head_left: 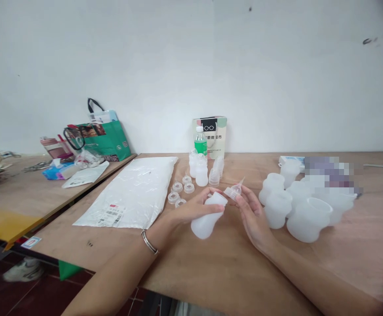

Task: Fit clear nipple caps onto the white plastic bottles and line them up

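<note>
My left hand [202, 210] is wrapped round a translucent white waisted bottle [207, 221], tilted with its mouth up and to the right. My right hand [249, 210] pinches a clear ribbed screw cap with a pointed tip [234, 192]. The cap is close beside the bottle's mouth; whether they touch I cannot tell. Beyond my left hand several clear screw rings [177, 187] lie on the table. Behind them stand bottles with domed tops [201, 173] and clear domed covers [214, 176]. Several open white bottles [310, 221] stand grouped to the right of my right hand.
A large white plastic mailing bag [132, 188] lies at left on the wooden table [185, 263]. At the back are a green-labelled drink bottle [200, 142] and a paper bag [220, 149]. A neighbouring table holds a green tote bag [117, 142] and a tissue pack [59, 170].
</note>
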A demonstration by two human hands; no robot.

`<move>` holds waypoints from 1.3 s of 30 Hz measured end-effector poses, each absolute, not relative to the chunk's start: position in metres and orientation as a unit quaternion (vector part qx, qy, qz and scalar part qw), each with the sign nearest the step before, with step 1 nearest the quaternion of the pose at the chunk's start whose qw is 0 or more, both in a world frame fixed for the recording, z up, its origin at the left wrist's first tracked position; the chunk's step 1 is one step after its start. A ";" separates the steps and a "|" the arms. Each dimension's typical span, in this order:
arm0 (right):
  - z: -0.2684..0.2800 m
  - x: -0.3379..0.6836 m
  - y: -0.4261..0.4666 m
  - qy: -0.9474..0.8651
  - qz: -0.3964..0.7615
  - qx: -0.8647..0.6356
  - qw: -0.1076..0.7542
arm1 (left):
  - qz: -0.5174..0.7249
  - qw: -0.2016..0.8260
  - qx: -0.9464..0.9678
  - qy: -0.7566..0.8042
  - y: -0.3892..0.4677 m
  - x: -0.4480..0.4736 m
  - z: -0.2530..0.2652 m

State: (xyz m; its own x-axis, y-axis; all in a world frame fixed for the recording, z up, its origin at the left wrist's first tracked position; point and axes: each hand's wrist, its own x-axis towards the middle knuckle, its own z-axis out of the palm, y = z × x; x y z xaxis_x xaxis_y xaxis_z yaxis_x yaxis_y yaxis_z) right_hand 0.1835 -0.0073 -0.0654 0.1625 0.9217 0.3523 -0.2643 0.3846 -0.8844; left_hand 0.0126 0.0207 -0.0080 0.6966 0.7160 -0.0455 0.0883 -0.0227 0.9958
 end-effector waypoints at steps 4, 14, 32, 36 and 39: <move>-0.058 0.180 -0.016 -0.531 0.483 -0.313 0.622 | 0.245 0.611 0.692 0.296 0.020 0.016 -0.017; -0.051 0.180 -0.018 -0.583 0.480 -0.307 0.580 | 0.266 0.593 0.701 0.294 0.010 0.016 -0.020; -0.058 0.182 -0.025 -0.533 0.380 -0.293 0.697 | 0.458 0.547 0.643 0.280 0.010 0.027 -0.036; -0.060 0.179 -0.022 -0.519 0.422 -0.306 0.678 | 0.417 0.574 0.658 0.253 0.004 0.030 -0.035; -0.058 0.179 -0.028 -0.544 0.468 -0.295 0.631 | 0.437 0.555 0.659 0.259 0.005 0.031 -0.035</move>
State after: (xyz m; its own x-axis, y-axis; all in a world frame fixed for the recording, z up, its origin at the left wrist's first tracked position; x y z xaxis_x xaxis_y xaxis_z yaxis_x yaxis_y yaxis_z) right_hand 0.1788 -0.0283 -0.0582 -0.0299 0.9112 0.4108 -0.2702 0.3884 -0.8810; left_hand 0.0306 0.0046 -0.0348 0.4839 0.8263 0.2880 -0.1442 -0.2493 0.9576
